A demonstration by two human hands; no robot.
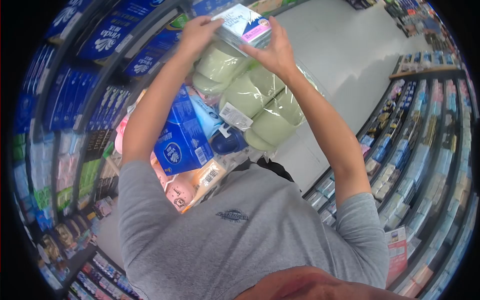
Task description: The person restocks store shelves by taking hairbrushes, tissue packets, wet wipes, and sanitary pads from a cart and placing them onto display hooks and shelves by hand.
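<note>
My left hand (196,34) grips the left edge of a white, blue and pink box marked COTTON (244,22). My right hand (276,51) holds the same box from the right, thumb under its near edge. Just below the box lie pale green slippers (252,95) in clear plastic wrap with a white tag. Nearer to my body are a blue Vinda tissue pack (181,132), a light blue pack (206,114) and a dark blue item (227,141). Pink and orange packages (187,187) lie closest to me, partly behind my shirt.
On the left, shelves hold blue Vinda packs (107,42) and several rows of smaller goods. Long shelves of small packaged goods (405,160) line the right side. Between them runs a grey floor (345,55). A red and white sign (396,252) stands at the lower right.
</note>
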